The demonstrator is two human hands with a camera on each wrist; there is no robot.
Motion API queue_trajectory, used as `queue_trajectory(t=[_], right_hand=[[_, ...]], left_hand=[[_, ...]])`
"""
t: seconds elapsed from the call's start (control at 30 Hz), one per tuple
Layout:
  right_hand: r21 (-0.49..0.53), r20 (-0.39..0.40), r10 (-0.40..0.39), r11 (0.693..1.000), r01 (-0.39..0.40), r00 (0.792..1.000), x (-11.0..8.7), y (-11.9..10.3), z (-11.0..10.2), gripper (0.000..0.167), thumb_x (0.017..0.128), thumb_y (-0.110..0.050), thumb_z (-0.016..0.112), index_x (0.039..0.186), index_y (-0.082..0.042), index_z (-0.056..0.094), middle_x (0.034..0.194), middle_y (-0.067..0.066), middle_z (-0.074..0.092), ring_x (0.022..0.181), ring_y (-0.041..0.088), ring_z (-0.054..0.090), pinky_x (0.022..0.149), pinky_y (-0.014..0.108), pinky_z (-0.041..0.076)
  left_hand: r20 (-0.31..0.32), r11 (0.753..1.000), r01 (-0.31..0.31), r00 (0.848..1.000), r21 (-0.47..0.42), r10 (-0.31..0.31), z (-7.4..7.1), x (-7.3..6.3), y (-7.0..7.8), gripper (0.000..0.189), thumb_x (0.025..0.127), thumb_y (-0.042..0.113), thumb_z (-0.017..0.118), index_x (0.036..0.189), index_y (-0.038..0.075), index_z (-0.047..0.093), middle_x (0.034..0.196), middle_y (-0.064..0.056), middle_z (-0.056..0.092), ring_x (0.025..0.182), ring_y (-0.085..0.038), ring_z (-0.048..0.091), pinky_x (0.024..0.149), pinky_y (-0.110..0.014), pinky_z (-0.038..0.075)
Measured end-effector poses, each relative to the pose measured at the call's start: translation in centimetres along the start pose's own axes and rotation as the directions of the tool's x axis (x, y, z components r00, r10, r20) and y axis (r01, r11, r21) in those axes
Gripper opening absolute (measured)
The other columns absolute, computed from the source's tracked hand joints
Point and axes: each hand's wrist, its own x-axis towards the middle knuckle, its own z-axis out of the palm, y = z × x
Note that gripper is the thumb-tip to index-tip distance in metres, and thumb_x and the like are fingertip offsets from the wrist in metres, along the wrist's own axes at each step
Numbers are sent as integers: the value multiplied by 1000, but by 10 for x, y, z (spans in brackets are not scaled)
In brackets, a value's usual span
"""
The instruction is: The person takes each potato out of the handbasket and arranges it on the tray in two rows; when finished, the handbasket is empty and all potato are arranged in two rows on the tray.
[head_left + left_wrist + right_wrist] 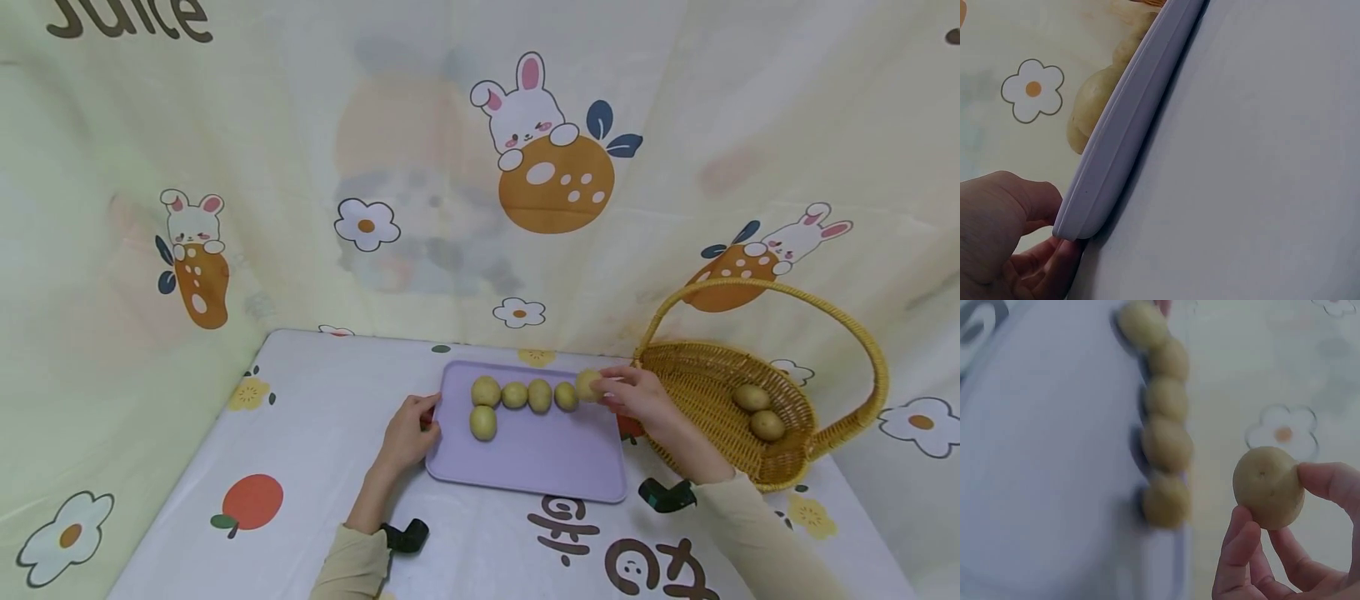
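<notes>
Right grip (636, 395) pinches potato (1269, 487) at its fingertips (1242, 539); left grip (407, 433) pinches tray edge (1105, 164)

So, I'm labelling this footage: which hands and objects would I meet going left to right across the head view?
Left hand → row of four potatoes → held potato → right hand → wicker basket.

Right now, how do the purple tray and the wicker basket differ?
The tray is smooth, purple and shallow; the basket is woven, golden-brown and deeper. The basket has an arched handle; the tray shows none. The tray bears five potatoes; the basket shows two. Both hold potatoes.
</notes>
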Motion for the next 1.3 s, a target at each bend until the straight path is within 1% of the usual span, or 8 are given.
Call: queue_trajectory(t=[0.23,0.43,0.57,0.63,0.7,0.87,1.03,1.3], right_hand=[[99,11,-4,995,3,1000,5,9,44,46,89,-20,71,124,8,58,86,2,69,77,12,64,69,28,53],[163,19,-12,987,8,1000,8,19,74,41,86,-14,72,117,11,60,78,-1,67,67,8,60,62,23,50],[150,-22,14,989,-10,1000,9,29,91,42,84,-13,74,116,11,62,75,-2,65,62,6,57,57,22,46],[134,-39,2,991,3,999,9,35,98,40,83,-12,74,114,11,63,72,-3,65,59,6,56,54,21,43],[124,-50,-40,991,46,998,9,39,105,38,83,-10,74,111,13,63,68,-2,64,56,6,54,52,21,42],[103,-50,-135,985,139,990,3,35,119,35,83,-4,72,108,18,61,72,5,68,55,7,55,50,21,44],[91,-105,-122,987,132,987,5,35,131,35,80,-4,75,108,14,63,77,9,68,57,7,56,52,21,45],[135,-186,-117,980,144,976,8,34,140,35,81,-6,74,109,13,65,83,10,69,67,7,59,59,21,49]], left_hand=[[4,1000,16,1000,0,-16,-2,-1,1,50,80,0,66,130,-2,62,101,-12,58,82,-19,58,74,-34,49],[-1,1000,23,1000,11,-23,-1,-3,1,50,79,1,66,129,-3,62,99,-12,58,81,-19,57,73,-35,49],[2,999,22,1000,25,-22,-1,-4,2,50,79,1,66,129,-3,62,98,-12,57,81,-19,56,72,-34,48],[5,999,18,1000,29,-18,0,-4,2,50,79,1,67,129,-3,62,98,-12,57,80,-19,56,72,-33,48],[9,999,19,1000,31,-19,0,-4,2,50,79,0,67,129,-3,62,98,-12,57,80,-18,56,71,-33,47],[11,999,21,1000,31,-21,-1,-5,2,50,80,-1,67,129,-3,62,98,-12,57,80,-18,56,71,-33,47],[4,999,12,1000,34,-12,0,-4,2,50,79,0,67,129,-4,62,97,-11,57,80,-18,55,71,-32,47],[-4,999,-12,1000,42,12,0,-1,2,51,79,0,67,129,-3,62,98,-10,57,79,-16,55,70,-31,48]])
